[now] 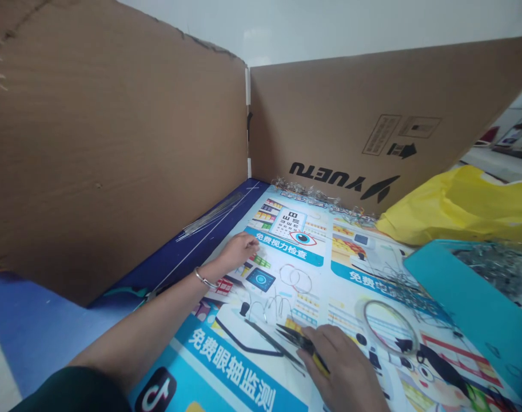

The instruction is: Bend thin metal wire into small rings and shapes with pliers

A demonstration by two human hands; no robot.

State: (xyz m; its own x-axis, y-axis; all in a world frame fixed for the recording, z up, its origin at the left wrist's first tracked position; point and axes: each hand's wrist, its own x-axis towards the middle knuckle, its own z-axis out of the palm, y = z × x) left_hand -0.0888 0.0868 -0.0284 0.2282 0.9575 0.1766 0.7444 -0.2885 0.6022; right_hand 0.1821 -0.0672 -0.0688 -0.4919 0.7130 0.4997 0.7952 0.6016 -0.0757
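My right hand is wrapped round the yellow-and-black handle of a pair of pliers, low in the view. The jaws point left, just above the printed sheet. My left hand is further up the sheet with its fingers curled together; whatever may be in them is too small to make out. Between the hands are some bent pieces of wire. A dark, thin strip lies beside the plier jaws. Loops of thin wire rest on the sheet right of my left hand.
Cardboard panels wall off the left and back. A bundle of straight wires lies along the left panel. At right are a coil, a teal box of wire bits and a yellow bag. A teal-handled tool lies by my left forearm.
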